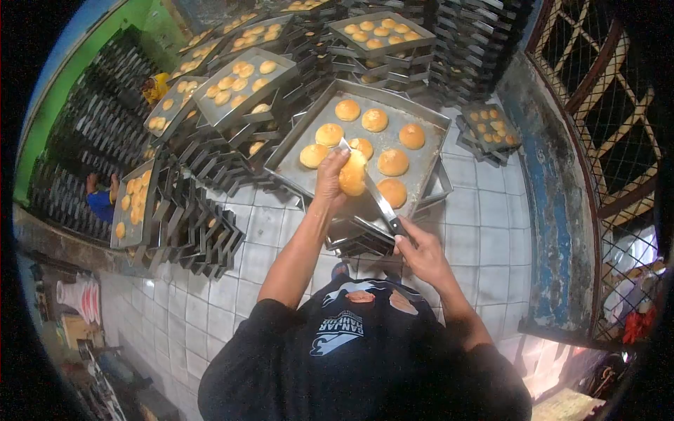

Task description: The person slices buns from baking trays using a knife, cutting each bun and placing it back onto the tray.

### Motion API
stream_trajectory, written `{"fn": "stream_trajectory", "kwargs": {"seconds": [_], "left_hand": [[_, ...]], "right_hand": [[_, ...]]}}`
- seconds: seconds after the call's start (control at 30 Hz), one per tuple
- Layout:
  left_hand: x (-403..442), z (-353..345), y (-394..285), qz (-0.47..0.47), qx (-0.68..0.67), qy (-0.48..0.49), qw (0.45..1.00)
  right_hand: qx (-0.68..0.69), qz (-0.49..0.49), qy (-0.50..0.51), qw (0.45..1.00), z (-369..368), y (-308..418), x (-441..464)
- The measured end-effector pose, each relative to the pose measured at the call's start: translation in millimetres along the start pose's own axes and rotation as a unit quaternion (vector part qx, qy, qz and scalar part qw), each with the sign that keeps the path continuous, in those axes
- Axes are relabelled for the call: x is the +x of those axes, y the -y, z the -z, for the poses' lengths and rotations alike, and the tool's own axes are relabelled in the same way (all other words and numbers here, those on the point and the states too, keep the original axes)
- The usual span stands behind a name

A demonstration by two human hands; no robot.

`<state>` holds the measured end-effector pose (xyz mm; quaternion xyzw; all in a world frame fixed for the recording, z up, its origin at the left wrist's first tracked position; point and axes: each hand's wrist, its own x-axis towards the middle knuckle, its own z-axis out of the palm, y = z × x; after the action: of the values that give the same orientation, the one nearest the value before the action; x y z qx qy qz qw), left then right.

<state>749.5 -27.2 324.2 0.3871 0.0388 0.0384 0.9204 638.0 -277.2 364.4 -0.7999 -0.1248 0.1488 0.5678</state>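
Note:
Over the near part of a metal baking tray (281,156), my left hand (328,177) is closed around a golden bun (353,175). My right hand (423,254) grips the black handle of a knife (382,203). The long steel blade runs up along the right side of the held bun, and its tip shows above the bun. Whether the blade is in the bun or only against it, I cannot tell. Several round buns (392,163) lie on the tray, partly hidden behind my left hand and the held bun.
Stacked trays with buns rise at the back left (242,84) and back (382,35). A lower stack (488,130) stands by the right wall. Another leaning stack (137,203) is at left. Parts of other people, a blue sleeve (102,203) among them, show at far left. White tiles (484,231) cover the floor.

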Motion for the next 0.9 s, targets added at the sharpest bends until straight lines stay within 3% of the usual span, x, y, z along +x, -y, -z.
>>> {"fn": "stream_trajectory", "kwargs": {"seconds": [0.17,0.37,0.57,0.7,0.77,0.9], "left_hand": [[-26,-28,36,0.039,0.050,0.003,0.998],[-13,-16,-3,-0.015,0.026,-0.032,0.999],[-24,-35,50,0.027,0.035,-0.030,0.999],[-10,-27,20,-0.041,0.050,-0.047,0.997],[-15,-28,10,-0.028,0.053,-0.065,0.996],[-23,-39,58,0.020,0.030,-0.095,0.995]], "right_hand": [[0.016,0.019,0.002,1.000,5,-3,36],[0.042,-0.014,0.046,0.998,16,-25,-11],[0.022,0.004,0.019,1.000,13,-10,25],[-0.007,0.018,0.049,0.999,27,-20,2],[0.052,-0.028,0.067,0.996,24,-45,-9],[0.018,0.017,0.052,0.998,17,-36,26]]}}
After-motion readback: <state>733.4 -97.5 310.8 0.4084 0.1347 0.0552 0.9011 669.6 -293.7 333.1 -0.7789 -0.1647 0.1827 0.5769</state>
